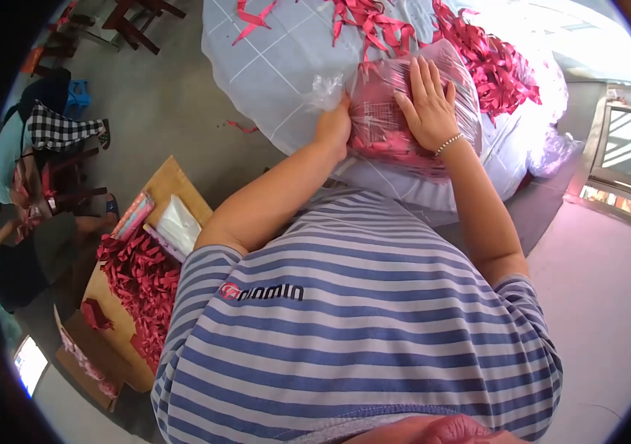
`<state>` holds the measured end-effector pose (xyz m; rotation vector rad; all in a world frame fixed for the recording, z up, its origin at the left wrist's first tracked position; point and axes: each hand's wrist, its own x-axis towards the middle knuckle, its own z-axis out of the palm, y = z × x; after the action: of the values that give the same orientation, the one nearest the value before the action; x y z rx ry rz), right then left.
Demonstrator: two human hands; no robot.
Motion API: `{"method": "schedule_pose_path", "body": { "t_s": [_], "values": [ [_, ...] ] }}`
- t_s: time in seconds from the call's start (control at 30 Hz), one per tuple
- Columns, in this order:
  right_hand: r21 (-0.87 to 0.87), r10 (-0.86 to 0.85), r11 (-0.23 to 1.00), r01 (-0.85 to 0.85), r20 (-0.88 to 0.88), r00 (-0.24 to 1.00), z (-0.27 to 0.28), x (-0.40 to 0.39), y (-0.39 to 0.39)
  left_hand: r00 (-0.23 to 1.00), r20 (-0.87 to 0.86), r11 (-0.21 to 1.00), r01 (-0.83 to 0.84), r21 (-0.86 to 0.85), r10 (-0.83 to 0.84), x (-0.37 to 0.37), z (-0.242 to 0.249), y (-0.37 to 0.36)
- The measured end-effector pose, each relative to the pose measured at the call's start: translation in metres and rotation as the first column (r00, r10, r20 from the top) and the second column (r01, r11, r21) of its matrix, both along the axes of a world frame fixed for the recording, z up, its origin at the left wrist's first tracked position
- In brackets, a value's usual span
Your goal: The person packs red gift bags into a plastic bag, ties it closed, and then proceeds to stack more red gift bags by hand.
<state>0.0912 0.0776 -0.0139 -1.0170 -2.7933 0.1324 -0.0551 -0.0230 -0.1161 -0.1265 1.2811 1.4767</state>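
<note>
A clear plastic bag packed with red ribbon pieces lies on the cloth-covered table in front of me. My left hand is closed at the bag's left end, beside its bunched, twisted clear plastic neck; most of its fingers are hidden. My right hand lies flat on top of the bag, fingers stretched out and the palm against the plastic. A beaded bracelet circles the right wrist. Loose red ribbons are heaped just beyond the bag, to its right.
More red ribbon strips are scattered at the table's far side. To my left, a wooden table carries a ribbon heap and a white plastic packet. An open cardboard box stands nearby. People sit at far left, near a blue stool.
</note>
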Motion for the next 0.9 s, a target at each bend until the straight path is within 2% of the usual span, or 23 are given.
{"method": "schedule_pose_path", "body": {
  "t_s": [0.03, 0.1, 0.17, 0.27, 0.3, 0.4, 0.5, 0.57, 0.63, 0.7, 0.73, 0.77, 0.8, 0.87, 0.9],
  "values": [
    [-0.056, -0.012, 0.998, 0.014, 0.044, 0.999, 0.007, -0.003, 0.002, 1.000, 0.020, 1.000, -0.012, 0.024, 0.011, 0.001, -0.004, -0.001],
    [0.106, 0.034, 0.994, -0.024, -0.097, 0.995, 0.029, -0.020, 0.008, 0.998, 0.051, 0.996, -0.038, 0.075, 0.034, 0.002, -0.006, 0.001],
    [0.199, 0.121, 0.977, -0.076, -0.228, 0.966, 0.071, -0.054, -0.001, 0.999, 0.031, 0.999, -0.032, 0.032, 0.031, 0.000, -0.007, 0.002],
    [0.241, 0.189, 0.963, -0.124, -0.269, 0.944, 0.061, -0.091, -0.004, 0.998, -0.057, 1.000, -0.028, -0.010, 0.027, -0.002, -0.006, 0.001],
    [-0.254, 0.073, 0.967, -0.006, 0.256, 0.964, 0.021, -0.095, 0.000, 0.996, -0.085, 1.000, -0.007, -0.018, 0.006, 0.002, -0.004, -0.001],
    [-0.050, 0.151, 0.985, -0.163, -0.189, 0.970, -0.002, -0.089, 0.004, 0.997, 0.033, 0.996, -0.072, 0.058, 0.070, 0.001, 0.018, -0.001],
    [-0.072, 0.144, 0.982, -0.177, -0.329, 0.933, 0.018, -0.072, 0.011, 0.991, 0.129, 0.999, -0.036, 0.024, 0.033, -0.001, 0.009, -0.002],
    [0.131, 0.097, 0.990, -0.060, -0.303, 0.948, 0.059, -0.052, 0.009, 0.995, 0.104, 1.000, -0.006, -0.030, 0.009, 0.000, 0.017, -0.003],
    [0.283, 0.070, 0.959, 0.029, -0.332, 0.941, 0.075, -0.021, 0.013, 0.996, 0.085, 0.999, -0.017, -0.042, 0.020, 0.000, 0.013, -0.004],
    [0.192, -0.036, 0.979, 0.070, -0.176, 0.984, 0.012, 0.019, 0.033, 0.996, 0.070, 0.999, -0.050, -0.005, 0.051, 0.003, -0.003, -0.001],
    [0.139, -0.090, 0.985, 0.102, -0.088, 0.992, -0.013, 0.035, 0.033, 0.999, 0.050, 0.999, -0.015, -0.042, 0.017, 0.006, -0.003, -0.004],
    [0.134, -0.114, 0.984, 0.118, -0.034, 0.993, -0.007, 0.034, 0.032, 0.999, 0.036, 0.997, 0.010, -0.075, -0.007, 0.011, -0.001, -0.004],
    [0.093, -0.095, 0.991, 0.099, -0.050, 0.994, -0.008, 0.033, 0.036, 0.999, 0.001, 0.995, 0.038, -0.097, -0.038, 0.006, 0.003, 0.000],
    [0.003, -0.076, 0.997, 0.076, -0.070, 0.995, -0.012, 0.043, 0.043, 1.000, 0.015, 0.998, -0.021, -0.052, 0.022, 0.009, 0.012, 0.001],
    [-0.152, -0.111, 0.985, 0.087, -0.163, 0.980, -0.009, 0.050, 0.051, 0.998, 0.028, 0.998, -0.050, -0.029, 0.050, 0.011, 0.015, 0.001]
  ]
}}
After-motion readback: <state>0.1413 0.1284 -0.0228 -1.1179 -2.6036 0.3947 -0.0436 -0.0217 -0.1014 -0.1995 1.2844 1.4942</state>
